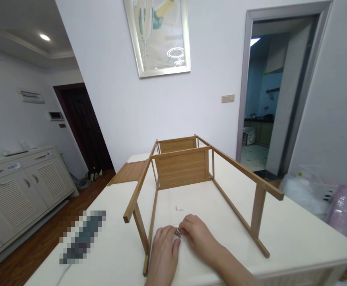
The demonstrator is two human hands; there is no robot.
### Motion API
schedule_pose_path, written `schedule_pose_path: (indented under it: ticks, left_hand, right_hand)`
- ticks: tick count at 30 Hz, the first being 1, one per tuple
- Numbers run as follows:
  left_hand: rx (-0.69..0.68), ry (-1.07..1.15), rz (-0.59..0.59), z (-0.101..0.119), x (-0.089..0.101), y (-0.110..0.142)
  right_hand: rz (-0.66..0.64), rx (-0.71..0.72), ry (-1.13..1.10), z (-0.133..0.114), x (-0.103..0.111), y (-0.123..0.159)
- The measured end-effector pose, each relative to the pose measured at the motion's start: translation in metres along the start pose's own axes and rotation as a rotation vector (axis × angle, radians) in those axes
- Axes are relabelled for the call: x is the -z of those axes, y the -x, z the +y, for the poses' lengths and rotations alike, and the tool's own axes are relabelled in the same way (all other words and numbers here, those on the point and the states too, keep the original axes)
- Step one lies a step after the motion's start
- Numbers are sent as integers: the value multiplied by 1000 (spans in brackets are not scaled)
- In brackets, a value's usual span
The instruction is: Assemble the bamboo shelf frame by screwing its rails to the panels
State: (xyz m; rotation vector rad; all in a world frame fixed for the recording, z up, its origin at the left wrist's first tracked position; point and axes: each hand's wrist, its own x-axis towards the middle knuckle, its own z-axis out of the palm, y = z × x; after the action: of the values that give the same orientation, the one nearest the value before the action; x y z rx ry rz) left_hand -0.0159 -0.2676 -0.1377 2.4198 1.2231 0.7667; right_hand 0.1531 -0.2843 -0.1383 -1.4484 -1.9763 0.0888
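Note:
My left hand (164,248) and my right hand (197,235) meet low over the table, fingers closed in a pinch. Between their fingertips is a small cluster of shiny metal pieces (177,233), which look like bolts; fingers partly cover them. Just beyond my hands, an L-shaped hex key (181,208) lies on the tabletop. A wooden rack frame (237,161) lies on its side around my hands, its open end toward me. Two slabs cross it farther back, the nearer one a wooden shelf panel (182,169).
A loose wooden panel (130,172) rests on the white table (188,196) left of the frame. At the table's left edge is a blurred-out dark object (84,236) with a cable. Plastic-wrapped bundles (344,212) stand to the right; the wall (167,107) rises behind.

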Motion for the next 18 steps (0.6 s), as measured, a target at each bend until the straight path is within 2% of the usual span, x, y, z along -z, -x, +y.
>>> schedule_pose_path:
  ticks: [5, 10, 14, 16, 18]
  left_hand:
    - [24, -84, -22, 9, -1, -11]
    - [14, -162, -109, 30, -6, -46]
    - [41, -226, -216, 39, -14, -63]
    - [35, -255, -239, 39, -19, -62]
    - [13, -287, -215, 37, -22, -56]
  right_hand:
    - [177, -23, -37, 6, 7, -2]
    - [378, -85, -69, 16, 16, -3]
    - [392, -146, -66, 21, 19, 4]
    - [389, -167, -70, 21, 21, 10]
    - [389, -177, -92, 19, 22, 15]
